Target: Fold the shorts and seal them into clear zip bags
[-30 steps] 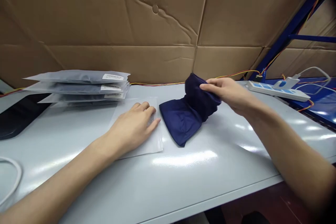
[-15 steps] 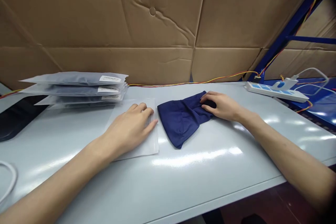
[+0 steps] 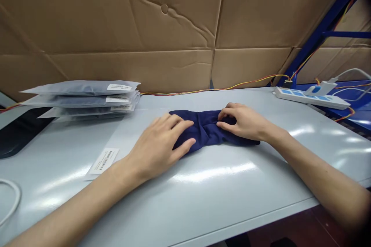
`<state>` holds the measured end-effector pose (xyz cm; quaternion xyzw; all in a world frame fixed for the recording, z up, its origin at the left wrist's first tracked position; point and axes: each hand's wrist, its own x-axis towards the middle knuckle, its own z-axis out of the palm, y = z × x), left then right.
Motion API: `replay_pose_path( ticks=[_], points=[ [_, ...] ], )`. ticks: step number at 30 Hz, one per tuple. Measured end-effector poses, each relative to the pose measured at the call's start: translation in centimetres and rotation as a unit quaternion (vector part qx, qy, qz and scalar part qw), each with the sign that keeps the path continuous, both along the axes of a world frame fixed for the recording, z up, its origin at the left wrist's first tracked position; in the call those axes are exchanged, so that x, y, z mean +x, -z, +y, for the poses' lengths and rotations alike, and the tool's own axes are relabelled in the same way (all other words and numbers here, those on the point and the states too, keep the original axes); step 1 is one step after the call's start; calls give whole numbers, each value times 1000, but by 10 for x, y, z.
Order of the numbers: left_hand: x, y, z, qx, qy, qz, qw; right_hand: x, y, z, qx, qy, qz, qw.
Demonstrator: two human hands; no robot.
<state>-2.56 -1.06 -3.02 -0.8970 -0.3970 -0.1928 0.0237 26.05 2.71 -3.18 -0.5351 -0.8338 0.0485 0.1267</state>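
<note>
A dark blue cloth (image 3: 207, 129) lies folded and a little creased on the grey table (image 3: 232, 208). My left hand (image 3: 164, 144) rests on its left end, fingers apart. At the cloth's right part, my right hand (image 3: 243, 121) has its thumb and fingertips closed on the fabric. Partly under my left hand and forearm is a clear flat bag (image 3: 123, 135) with a white barcode label (image 3: 104, 160) at its lower left corner.
Several filled bags with labels (image 3: 84, 100) are stacked at the back left, by a black object (image 3: 23, 133). A white power strip (image 3: 313, 97) lies at the back right. Cardboard (image 3: 174, 65) stands behind the table. A white cable (image 3: 14, 200) curves at the left edge.
My left hand has moved right, off the bag and onto the cloth. The cloth now lies straighter, with its left end turned upward. The bag's barcode label has come into view.
</note>
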Motion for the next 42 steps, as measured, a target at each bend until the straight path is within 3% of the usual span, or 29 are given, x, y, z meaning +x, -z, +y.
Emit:
replay_pose_path(
  ticks=[5, 8, 12, 15, 19, 22, 25, 28, 31, 34, 38, 42],
  points=[
    [12, 4, -7, 0, 84, 75, 994, -2, -1, -1, 1, -6, -8, 1000],
    [15, 6, -9, 1, 93, 95, 991, -3, 0, 0, 0, -6, -12, 1000],
    [14, 5, -7, 34, 74, 45, 996, -1, 1, 3, 7, 4, -14, 1000],
    [7, -4, -5, 74, -15, -21, 997, 6, 2, 7, 13, 40, -17, 999],
    [-14, -23, 2, 108, -213, -46, 970, 21, 4, 13, 15, 83, -21, 996],
    [-34, -31, 9, 24, -329, 38, 943, 28, 6, 16, 15, 89, -12, 996],
    [-46, -33, 12, -47, -372, 97, 922, 30, 6, 17, 14, 86, -1, 996],
    [-47, -30, 13, -45, -356, 91, 929, 31, 7, 17, 14, 79, 6, 997],
    [-43, -23, 15, -20, -263, 78, 961, 31, 7, 16, 9, 73, 6, 997],
    [-45, -13, 21, -49, -180, 58, 981, 31, 7, 15, 7, 66, 6, 998],
    [-51, -3, 27, -94, -179, 70, 977, 32, 5, 14, 10, 49, 14, 999],
    [-53, -4, 26, -101, -169, 77, 977, 34, 2, 13, 9, 43, 7, 999]
  ],
)
